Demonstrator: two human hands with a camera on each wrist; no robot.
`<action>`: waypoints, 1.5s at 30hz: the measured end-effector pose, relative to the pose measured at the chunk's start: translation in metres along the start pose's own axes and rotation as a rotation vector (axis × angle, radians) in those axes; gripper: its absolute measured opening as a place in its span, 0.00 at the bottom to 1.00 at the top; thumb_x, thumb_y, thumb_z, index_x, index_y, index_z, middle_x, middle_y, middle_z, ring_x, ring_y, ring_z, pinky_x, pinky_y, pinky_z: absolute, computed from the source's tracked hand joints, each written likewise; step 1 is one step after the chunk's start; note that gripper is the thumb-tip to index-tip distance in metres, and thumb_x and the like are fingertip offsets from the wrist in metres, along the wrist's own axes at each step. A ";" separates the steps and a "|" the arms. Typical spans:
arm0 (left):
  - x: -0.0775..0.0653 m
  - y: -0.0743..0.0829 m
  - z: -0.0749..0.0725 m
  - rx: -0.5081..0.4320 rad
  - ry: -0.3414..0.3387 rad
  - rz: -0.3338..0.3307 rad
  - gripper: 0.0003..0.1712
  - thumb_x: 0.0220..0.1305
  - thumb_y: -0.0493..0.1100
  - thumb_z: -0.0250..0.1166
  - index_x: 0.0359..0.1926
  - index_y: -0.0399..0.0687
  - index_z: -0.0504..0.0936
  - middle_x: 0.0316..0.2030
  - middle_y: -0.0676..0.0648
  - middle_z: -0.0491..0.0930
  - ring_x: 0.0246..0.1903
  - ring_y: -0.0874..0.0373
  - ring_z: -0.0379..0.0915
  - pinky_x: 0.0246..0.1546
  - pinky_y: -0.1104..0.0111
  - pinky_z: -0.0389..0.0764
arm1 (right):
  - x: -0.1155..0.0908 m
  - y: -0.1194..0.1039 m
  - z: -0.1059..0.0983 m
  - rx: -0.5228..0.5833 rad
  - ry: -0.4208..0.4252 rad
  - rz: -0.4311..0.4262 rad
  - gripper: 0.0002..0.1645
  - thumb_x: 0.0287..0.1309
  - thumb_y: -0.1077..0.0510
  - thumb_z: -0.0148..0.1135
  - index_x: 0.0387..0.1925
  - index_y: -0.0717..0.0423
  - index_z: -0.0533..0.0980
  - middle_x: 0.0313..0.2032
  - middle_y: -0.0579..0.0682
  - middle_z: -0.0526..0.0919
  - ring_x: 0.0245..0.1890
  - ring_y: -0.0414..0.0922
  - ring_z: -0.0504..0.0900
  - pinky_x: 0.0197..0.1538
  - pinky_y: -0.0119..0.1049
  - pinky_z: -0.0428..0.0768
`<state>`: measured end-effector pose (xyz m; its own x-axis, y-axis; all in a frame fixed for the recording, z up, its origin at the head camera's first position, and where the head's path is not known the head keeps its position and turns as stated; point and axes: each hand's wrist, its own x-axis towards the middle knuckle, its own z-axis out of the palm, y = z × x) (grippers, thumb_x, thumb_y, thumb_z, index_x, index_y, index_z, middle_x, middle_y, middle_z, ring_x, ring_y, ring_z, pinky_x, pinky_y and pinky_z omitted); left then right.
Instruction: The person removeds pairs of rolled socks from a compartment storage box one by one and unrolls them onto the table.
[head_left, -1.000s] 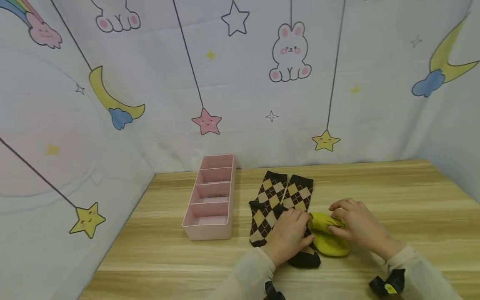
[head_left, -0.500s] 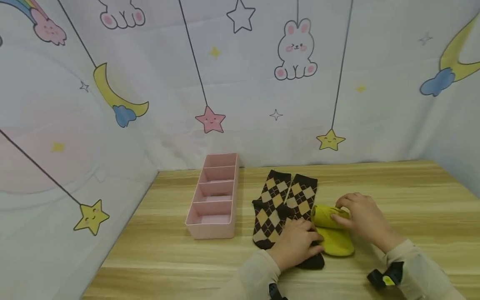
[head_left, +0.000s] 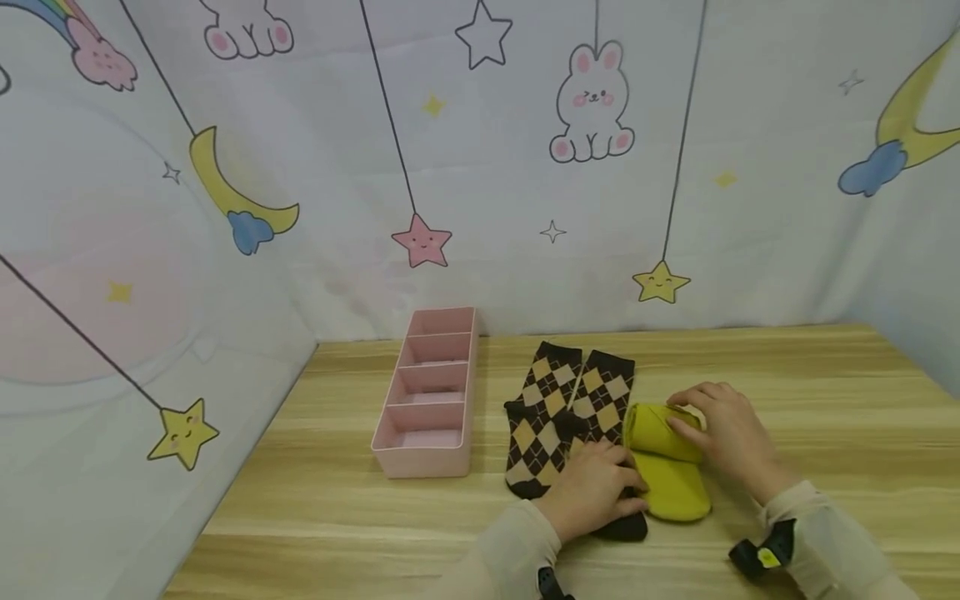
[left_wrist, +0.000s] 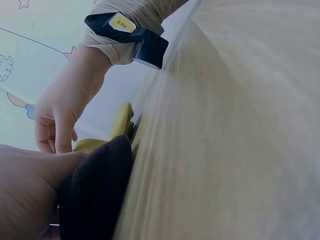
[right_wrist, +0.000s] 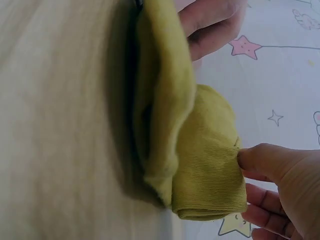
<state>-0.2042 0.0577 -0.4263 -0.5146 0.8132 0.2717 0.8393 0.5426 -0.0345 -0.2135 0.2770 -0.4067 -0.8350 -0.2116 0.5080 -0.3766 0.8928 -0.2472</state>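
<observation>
A pair of yellow socks (head_left: 675, 490) lies on the table, its far part turned into a thick roll (right_wrist: 207, 175) and its near part flat. My right hand (head_left: 735, 437) holds the roll at its right end, thumb (right_wrist: 260, 159) against the ribbed knit and the other fingers curled by the end. My left hand (head_left: 592, 490) rests over the brown argyle socks (head_left: 534, 446), its fingertips at the left edge of the yellow pair. The argyle socks lie flat, partly hidden under that hand. A dark sock toe (left_wrist: 100, 192) shows beside the left thumb.
To the left of the socks stands a pink box (head_left: 431, 462) with several compartments in a row. The wooden table (head_left: 315, 517) ends at a printed cloth backdrop (head_left: 495, 192), which also hangs along the sides.
The bunched yellow fabric has become a neater, thicker roll, with more of the flat part showing. My left hand has shifted slightly right and nearer. The argyle socks stay put.
</observation>
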 end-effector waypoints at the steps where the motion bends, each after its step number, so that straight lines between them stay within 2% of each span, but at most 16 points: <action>1: 0.000 0.000 0.000 -0.003 0.002 0.004 0.12 0.61 0.60 0.63 0.41 0.66 0.87 0.43 0.60 0.81 0.40 0.69 0.72 0.43 0.80 0.70 | 0.000 0.001 0.001 0.004 0.015 -0.008 0.11 0.48 0.60 0.72 0.36 0.56 0.82 0.37 0.56 0.84 0.39 0.56 0.78 0.44 0.56 0.73; 9: -0.001 0.000 0.002 -0.011 0.018 0.013 0.13 0.60 0.61 0.64 0.40 0.66 0.87 0.41 0.60 0.80 0.40 0.69 0.71 0.41 0.81 0.69 | -0.002 0.005 0.010 -0.012 0.140 -0.118 0.09 0.41 0.65 0.74 0.29 0.53 0.84 0.32 0.51 0.82 0.34 0.51 0.76 0.38 0.48 0.72; 13: -0.001 0.000 0.002 -0.018 0.033 0.008 0.13 0.59 0.61 0.64 0.40 0.65 0.87 0.41 0.59 0.80 0.41 0.68 0.71 0.42 0.81 0.69 | -0.003 0.007 0.012 -0.029 0.170 -0.174 0.10 0.39 0.64 0.75 0.28 0.53 0.84 0.31 0.50 0.83 0.34 0.49 0.76 0.38 0.47 0.72; 16: -0.001 0.000 0.002 -0.022 0.036 0.005 0.13 0.59 0.61 0.65 0.40 0.65 0.87 0.42 0.59 0.80 0.40 0.68 0.70 0.42 0.81 0.69 | -0.004 0.006 0.011 -0.042 0.138 -0.178 0.09 0.41 0.61 0.74 0.30 0.53 0.84 0.33 0.50 0.85 0.37 0.49 0.78 0.39 0.47 0.72; 20: -0.002 0.000 0.003 -0.031 0.040 0.004 0.13 0.58 0.60 0.65 0.40 0.65 0.87 0.41 0.59 0.80 0.39 0.69 0.70 0.41 0.82 0.68 | -0.006 0.004 0.011 -0.066 0.054 -0.158 0.12 0.44 0.55 0.73 0.33 0.51 0.84 0.37 0.50 0.86 0.40 0.50 0.79 0.41 0.49 0.72; 26: -0.001 -0.001 0.003 -0.042 0.048 0.007 0.13 0.58 0.60 0.66 0.40 0.64 0.87 0.41 0.58 0.79 0.38 0.68 0.70 0.41 0.82 0.68 | -0.007 0.005 0.010 -0.084 -0.056 -0.103 0.19 0.46 0.48 0.73 0.40 0.53 0.83 0.42 0.52 0.85 0.44 0.51 0.77 0.44 0.51 0.71; 33: -0.001 -0.001 0.004 -0.060 0.051 -0.003 0.13 0.58 0.60 0.66 0.39 0.63 0.87 0.43 0.57 0.79 0.43 0.67 0.71 0.47 0.80 0.70 | -0.007 0.007 0.011 -0.096 -0.146 -0.058 0.27 0.46 0.45 0.73 0.46 0.56 0.81 0.46 0.55 0.84 0.48 0.53 0.76 0.48 0.54 0.70; 39: 0.000 -0.002 0.005 -0.094 0.045 0.000 0.13 0.57 0.59 0.67 0.39 0.62 0.86 0.44 0.57 0.81 0.44 0.67 0.74 0.47 0.81 0.71 | -0.005 0.007 0.010 -0.121 -0.180 -0.050 0.30 0.46 0.46 0.73 0.49 0.58 0.79 0.47 0.57 0.83 0.48 0.55 0.75 0.48 0.55 0.71; 45: 0.000 -0.002 0.005 -0.108 0.041 0.016 0.12 0.57 0.59 0.67 0.38 0.62 0.86 0.43 0.58 0.82 0.43 0.68 0.75 0.46 0.82 0.71 | -0.003 0.011 0.009 -0.117 -0.166 -0.001 0.28 0.47 0.47 0.72 0.47 0.60 0.80 0.45 0.59 0.84 0.47 0.57 0.76 0.49 0.56 0.71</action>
<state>-0.2066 0.0580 -0.4310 -0.4953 0.8109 0.3115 0.8624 0.5021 0.0643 -0.2184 0.2837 -0.4186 -0.8932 -0.2663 0.3623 -0.3360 0.9308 -0.1442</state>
